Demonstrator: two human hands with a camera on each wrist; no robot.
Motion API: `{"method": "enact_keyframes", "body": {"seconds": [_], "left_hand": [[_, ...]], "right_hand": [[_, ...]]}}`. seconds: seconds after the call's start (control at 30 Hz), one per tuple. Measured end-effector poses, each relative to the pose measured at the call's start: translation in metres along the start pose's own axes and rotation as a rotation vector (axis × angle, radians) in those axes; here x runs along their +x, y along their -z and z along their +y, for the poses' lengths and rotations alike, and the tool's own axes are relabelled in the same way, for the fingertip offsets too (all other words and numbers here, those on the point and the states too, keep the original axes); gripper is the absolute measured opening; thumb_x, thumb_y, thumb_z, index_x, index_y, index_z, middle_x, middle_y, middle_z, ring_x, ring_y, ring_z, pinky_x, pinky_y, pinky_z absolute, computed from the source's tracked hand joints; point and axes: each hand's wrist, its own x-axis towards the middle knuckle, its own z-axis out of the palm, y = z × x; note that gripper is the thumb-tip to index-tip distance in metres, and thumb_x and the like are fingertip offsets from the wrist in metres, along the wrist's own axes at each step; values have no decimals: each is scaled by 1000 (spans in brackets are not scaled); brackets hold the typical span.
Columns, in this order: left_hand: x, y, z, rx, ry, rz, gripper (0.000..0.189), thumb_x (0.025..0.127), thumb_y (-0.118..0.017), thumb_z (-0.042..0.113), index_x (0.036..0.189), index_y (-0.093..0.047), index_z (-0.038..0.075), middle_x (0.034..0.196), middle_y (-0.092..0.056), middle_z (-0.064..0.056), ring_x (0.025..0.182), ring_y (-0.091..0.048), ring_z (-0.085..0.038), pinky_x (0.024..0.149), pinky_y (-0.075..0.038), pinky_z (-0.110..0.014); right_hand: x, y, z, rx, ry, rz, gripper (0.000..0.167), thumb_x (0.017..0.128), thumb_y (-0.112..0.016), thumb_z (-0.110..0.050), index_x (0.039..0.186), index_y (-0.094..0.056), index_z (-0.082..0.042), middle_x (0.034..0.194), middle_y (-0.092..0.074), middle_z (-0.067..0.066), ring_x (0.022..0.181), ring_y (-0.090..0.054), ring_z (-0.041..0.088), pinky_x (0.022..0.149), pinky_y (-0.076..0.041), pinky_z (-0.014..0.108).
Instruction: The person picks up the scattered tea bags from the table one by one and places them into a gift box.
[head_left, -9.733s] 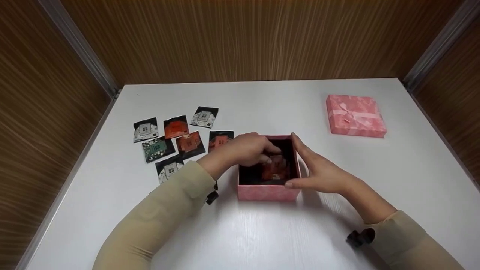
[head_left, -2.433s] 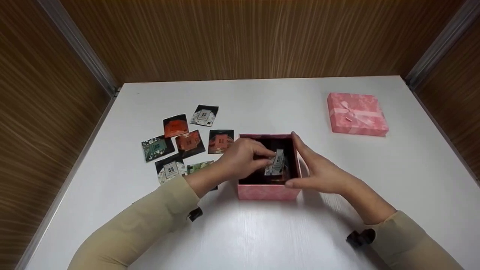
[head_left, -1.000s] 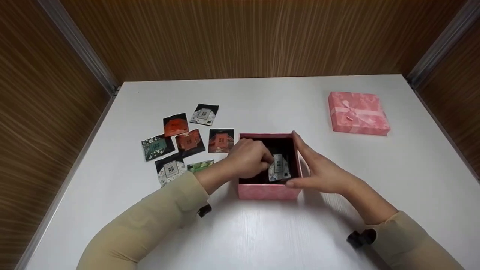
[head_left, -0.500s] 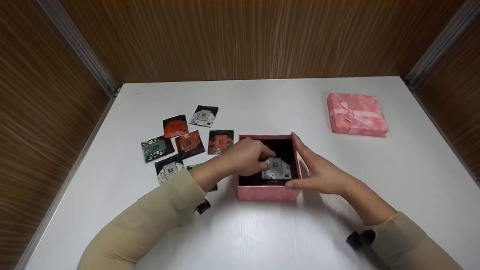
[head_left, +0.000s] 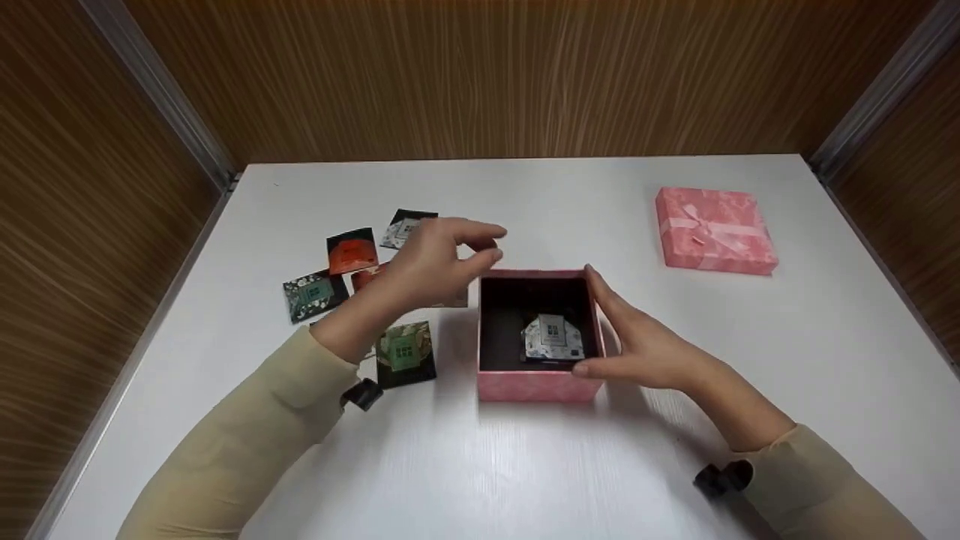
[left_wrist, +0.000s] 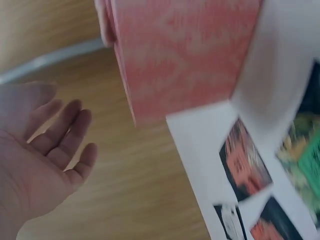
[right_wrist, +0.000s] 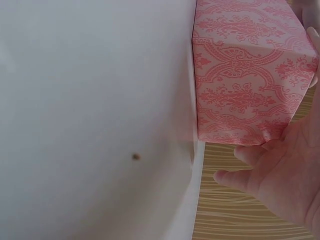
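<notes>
A pink box (head_left: 536,386) stands without its lid on the white table, its inside dark. Within it, toward the right, lies a white-and-grey sachet (head_left: 553,337); whatever is beneath is mostly hidden. My left hand (head_left: 435,266) hovers left of the box's far corner, over the loose sachets, thumb and fingers apart and holding nothing. In the left wrist view that left hand (left_wrist: 45,155) is also free. My right hand (head_left: 649,349) grips the box's right side, thumb at the front corner and a finger along the far corner. The right wrist view shows the patterned box wall (right_wrist: 240,90) against that hand.
Loose sachets lie left of the box: green-and-black (head_left: 406,354), dark green-and-white (head_left: 315,295), red (head_left: 352,252) and others partly under my left arm. A pink lid with a bow (head_left: 716,231) lies at the back right. Wood-grain panels (head_left: 525,82) border the table.
The white sachet from the group's left end now lies in the box, over an orange one seen there earlier. My left hand has let go and moved up-left; my right hand stays put.
</notes>
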Motion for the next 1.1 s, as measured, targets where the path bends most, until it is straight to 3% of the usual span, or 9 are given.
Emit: {"method": "enact_keyframes", "body": {"seconds": [0.23, 0.53, 0.83, 1.1], "left_hand": [[-17, 43, -49, -24, 96, 173, 37, 107, -66, 22, 141, -69, 8, 128, -73, -10, 120, -65, -21, 105, -49, -44], [-50, 85, -117, -50, 277, 261, 43, 106, -68, 22, 146, -65, 6, 140, -67, -15, 130, -60, -28, 109, -47, -47], [-80, 107, -165, -93, 435, 241, 55, 104, -70, 28, 152, -57, 5, 151, -58, -18, 143, -50, -34, 116, -42, -52], [-105, 106, -203, -114, 558, 161, 64, 103, -73, 27, 157, -50, 2, 160, -47, -24, 151, -38, -41, 122, -32, -55]], "right_hand": [[2, -1, 0, -9, 9, 4, 130, 84, -86, -54, 172, 2, -16, 177, -8, 9, 159, -20, 33, 124, -24, 58], [2, -1, 0, -10, 3, 3, 131, 83, -87, -53, 172, 1, -15, 177, -11, 10, 159, -22, 33, 124, -26, 58], [-1, 1, 1, 18, 8, -10, 130, 86, -86, -50, 172, 5, -18, 177, -6, 9, 160, -16, 32, 125, -21, 60], [0, 1, -1, 8, -5, -10, 130, 85, -86, -53, 172, 4, -18, 177, -9, 10, 159, -19, 34, 124, -24, 59]]}}
